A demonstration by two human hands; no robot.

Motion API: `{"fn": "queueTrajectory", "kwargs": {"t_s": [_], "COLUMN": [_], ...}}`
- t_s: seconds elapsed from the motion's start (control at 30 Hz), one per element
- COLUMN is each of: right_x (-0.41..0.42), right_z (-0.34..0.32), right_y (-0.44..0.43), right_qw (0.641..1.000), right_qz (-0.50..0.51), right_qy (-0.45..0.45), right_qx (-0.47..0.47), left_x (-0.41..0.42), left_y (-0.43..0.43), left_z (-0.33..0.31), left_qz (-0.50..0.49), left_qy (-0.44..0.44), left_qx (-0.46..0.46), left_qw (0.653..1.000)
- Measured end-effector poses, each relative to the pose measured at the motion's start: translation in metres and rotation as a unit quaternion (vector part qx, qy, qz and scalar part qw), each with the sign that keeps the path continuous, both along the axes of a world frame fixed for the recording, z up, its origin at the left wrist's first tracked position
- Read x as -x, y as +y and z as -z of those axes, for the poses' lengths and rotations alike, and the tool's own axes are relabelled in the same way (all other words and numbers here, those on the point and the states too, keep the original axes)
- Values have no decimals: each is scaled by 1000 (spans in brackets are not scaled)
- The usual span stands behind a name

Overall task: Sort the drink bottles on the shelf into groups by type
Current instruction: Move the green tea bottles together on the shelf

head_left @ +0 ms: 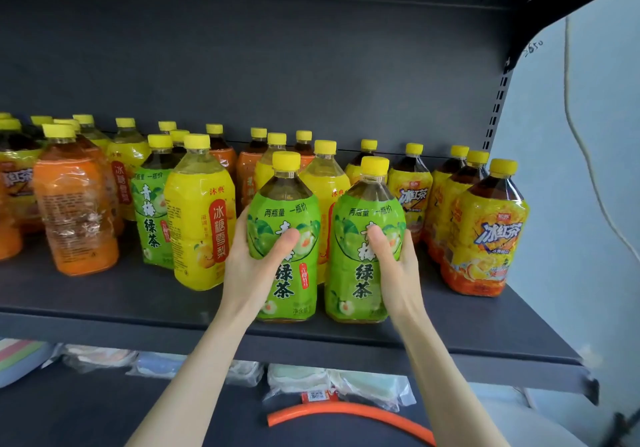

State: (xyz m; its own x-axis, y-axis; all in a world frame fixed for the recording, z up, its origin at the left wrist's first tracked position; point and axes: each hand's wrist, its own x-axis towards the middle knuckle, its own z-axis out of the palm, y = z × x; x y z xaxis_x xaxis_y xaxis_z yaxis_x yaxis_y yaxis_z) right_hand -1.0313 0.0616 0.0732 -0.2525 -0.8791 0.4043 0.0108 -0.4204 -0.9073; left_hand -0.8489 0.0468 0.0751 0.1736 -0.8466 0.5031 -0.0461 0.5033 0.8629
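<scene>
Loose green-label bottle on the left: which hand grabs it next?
Probably left: the left hand, gripping the left front bottle, sits nearer that green-label bottle; the right hand, gripping the right front bottle, would cross.

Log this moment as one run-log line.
left hand: grips left green tea bottle | right hand: grips right green tea bottle | bottles: upright, side by side, shelf front | third green tea bottle: further left
</scene>
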Motion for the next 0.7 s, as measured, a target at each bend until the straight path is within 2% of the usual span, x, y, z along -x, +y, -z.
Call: {"fn": "queueTrajectory", "kwargs": {"t_s": [0.1, 0.23, 0.37, 0.53, 0.7], "right_x": [-11, -22, -38, -81, -165], "right_z": [1, -1, -5, -17, -27], "right_y": [6, 17, 37, 48, 62], "right_qw": [999, 998, 998, 998, 999], "right_qz": [22, 47, 57, 34, 20], "right_qy": [6, 3, 1, 10, 6], "right_qx": [22, 42, 42, 52, 41], "left_x": [3, 2, -15, -63, -145], "left_y": [8, 24, 45, 60, 75], "left_z": [-3, -1, -4, -11, -20], "left_qz": [5, -51, -60, -79, -96], "left_qy": [13, 29, 27, 38, 28], "left_qx": [-16, -3, -7, -9, 11], "left_qw": [1000, 998, 998, 996, 995]}}
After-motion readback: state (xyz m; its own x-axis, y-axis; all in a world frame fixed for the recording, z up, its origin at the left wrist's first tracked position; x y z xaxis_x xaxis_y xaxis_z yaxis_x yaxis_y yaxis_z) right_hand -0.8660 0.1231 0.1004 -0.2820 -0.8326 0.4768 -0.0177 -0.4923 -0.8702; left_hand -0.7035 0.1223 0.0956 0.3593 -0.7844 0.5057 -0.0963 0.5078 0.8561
